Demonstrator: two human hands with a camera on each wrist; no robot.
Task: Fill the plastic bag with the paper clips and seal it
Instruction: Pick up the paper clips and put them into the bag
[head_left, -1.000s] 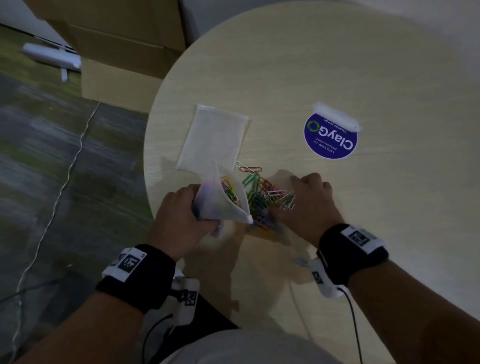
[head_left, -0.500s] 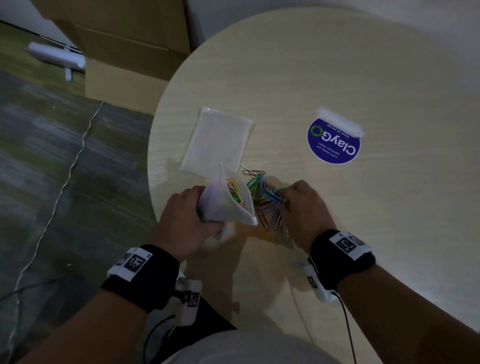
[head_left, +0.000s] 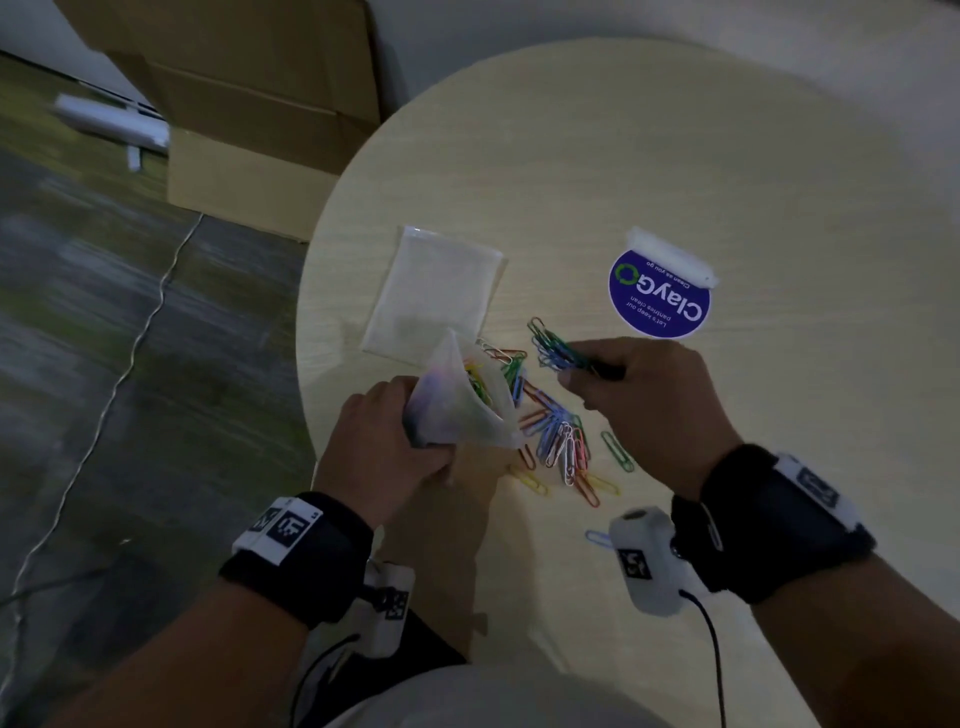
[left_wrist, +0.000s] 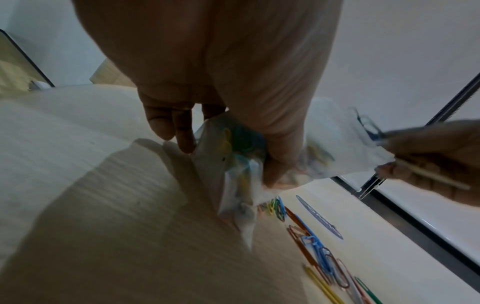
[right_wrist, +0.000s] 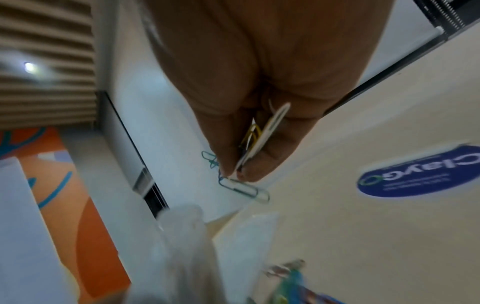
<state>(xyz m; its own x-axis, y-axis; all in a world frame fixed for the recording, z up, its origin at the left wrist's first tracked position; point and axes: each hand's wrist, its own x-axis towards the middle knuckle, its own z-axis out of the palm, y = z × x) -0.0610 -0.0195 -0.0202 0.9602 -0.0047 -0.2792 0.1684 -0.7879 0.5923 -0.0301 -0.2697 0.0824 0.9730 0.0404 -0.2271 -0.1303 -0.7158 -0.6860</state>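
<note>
My left hand (head_left: 384, 436) grips a clear plastic bag (head_left: 462, 400) near the table's left edge, its mouth open and tilted right, with coloured paper clips inside. In the left wrist view the thumb and fingers (left_wrist: 280, 144) squeeze the bag (left_wrist: 233, 164). My right hand (head_left: 639, 395) is raised just right of the bag mouth and pinches a bunch of paper clips (head_left: 553, 348); in the right wrist view the bunch (right_wrist: 249, 148) sits between thumb and fingers (right_wrist: 267, 156). A loose pile of coloured paper clips (head_left: 561, 436) lies on the table (head_left: 675, 156) between my hands.
A second flat, empty plastic bag (head_left: 436, 291) lies behind the held one. A round blue ClayGo sticker (head_left: 660, 296) sits to the right. One blue clip (head_left: 597, 538) lies near my right wrist. Cardboard boxes (head_left: 249, 104) stand on the floor past the table's left edge.
My right hand gathered clips from the pile and lifted them up and to the right, level with the bag mouth. The left hand kept holding the bag open.
</note>
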